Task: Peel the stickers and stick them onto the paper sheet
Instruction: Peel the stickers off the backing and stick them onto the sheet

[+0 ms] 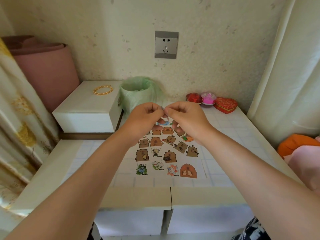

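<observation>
Left hand (146, 118), right hand (185, 119): fingers curled, tips meeting, both pinching one small sticker (163, 109) between them. Sticker held above far edge of paper sheet (199, 163), which lies flat on table (233, 135)

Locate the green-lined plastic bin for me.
Head view, left of centre: the green-lined plastic bin stands against the back wall, just right of the white rectangular box, beyond the left hand.

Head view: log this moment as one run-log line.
step: peeling | left hand: pinches sticker | right hand: pinches same sticker | paper sheet: flat on tabletop, below hands, many cartoon stickers on it
</observation>
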A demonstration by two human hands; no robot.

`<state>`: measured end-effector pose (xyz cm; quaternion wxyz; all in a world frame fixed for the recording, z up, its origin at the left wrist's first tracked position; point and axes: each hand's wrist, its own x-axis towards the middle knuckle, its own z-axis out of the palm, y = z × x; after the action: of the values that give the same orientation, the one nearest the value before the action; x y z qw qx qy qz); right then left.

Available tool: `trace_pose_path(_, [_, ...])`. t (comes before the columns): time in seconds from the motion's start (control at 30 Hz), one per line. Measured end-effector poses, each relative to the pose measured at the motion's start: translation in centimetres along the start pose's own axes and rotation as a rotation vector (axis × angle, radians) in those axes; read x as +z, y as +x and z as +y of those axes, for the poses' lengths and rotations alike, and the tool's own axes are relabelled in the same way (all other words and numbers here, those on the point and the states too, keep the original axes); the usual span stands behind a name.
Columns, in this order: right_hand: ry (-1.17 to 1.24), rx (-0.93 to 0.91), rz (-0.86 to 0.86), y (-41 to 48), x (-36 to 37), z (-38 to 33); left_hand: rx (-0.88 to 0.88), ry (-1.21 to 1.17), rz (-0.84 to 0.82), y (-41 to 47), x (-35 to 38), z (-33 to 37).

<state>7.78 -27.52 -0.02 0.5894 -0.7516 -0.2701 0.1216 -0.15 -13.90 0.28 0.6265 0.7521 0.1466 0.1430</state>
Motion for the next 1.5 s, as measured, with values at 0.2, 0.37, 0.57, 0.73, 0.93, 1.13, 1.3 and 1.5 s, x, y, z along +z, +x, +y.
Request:
trace_pose_path(0.2, [-0.065,-0.067,0.027,1.0,0.9,-0.8,0.046,0.096,0.036,0.4,-1.4,0.4])
trace_pose_path(0.37, [-0.020,-0.043,0.035,2.1,2.9,-1.5,0.062,0.103,0.087,0.8,-3.1,0.7])
trace_pose_path(0.57, [0.011,-0.056,0.018,3.8,5.3,-2.7,0.055,0.051,0.100,1.5,-6.2,0.3])
trace_pose_path(0.73, [0.004,-0.096,-0.012,5.4,7.0,-3.5,0.050,-0.011,0.120,2.0,-8.5,0.2])
trace_pose_path(0.93, [0.059,-0.010,-0.061,8.1,9.1,-4.5,0.037,0.008,0.241,2.7,-10.5,0.2])
trace_pose_path(1.13, [-0.003,-0.001,0.124,12.3,10.0,-4.7,-0.001,0.013,0.360,2.9,-12.2,0.0])
trace_pose_path(1.3, [-0.262,-0.118,0.279,15.9,9.9,-3.8,-0.039,0.018,0.372,3.0,-12.8,-0.1])
trace_pose_path(1.5, [-0.533,-0.116,0.159,17.3,9.3,-2.7,-0.116,0.004,0.308,3.1,-12.2,-0.2])
